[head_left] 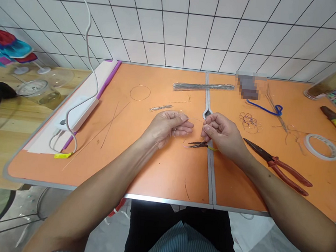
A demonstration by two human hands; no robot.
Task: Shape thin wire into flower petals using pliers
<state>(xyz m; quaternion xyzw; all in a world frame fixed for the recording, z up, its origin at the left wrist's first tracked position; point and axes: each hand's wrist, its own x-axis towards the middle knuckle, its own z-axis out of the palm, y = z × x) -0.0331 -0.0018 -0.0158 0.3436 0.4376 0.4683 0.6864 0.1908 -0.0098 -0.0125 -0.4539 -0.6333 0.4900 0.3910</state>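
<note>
My left hand (170, 126) pinches a thin wire (196, 119) between thumb and forefinger, its other fingers loosely curled. Fine loops of the wire show around those fingers. Opposite it, my right hand (222, 133) is closed, thumb against forefinger, at the wire's right end; the exact grip is hidden. Just under the right hand lie small pliers (197, 144) with dark jaws, their handles partly covered. Beyond that hand, a grey metal piece (207, 111) lies on the table seam. Left of it rests a short bundle of cut wires (160, 108).
The orange table (157, 172) bears a long wire bundle (203, 87), a wire ring (140, 93) and a coiled wire shape (248, 122). Red-handled pliers (289, 173), a white tape roll (322, 147) and a blue twisted strand (264, 108) lie right. A white power strip (81, 119) lies left.
</note>
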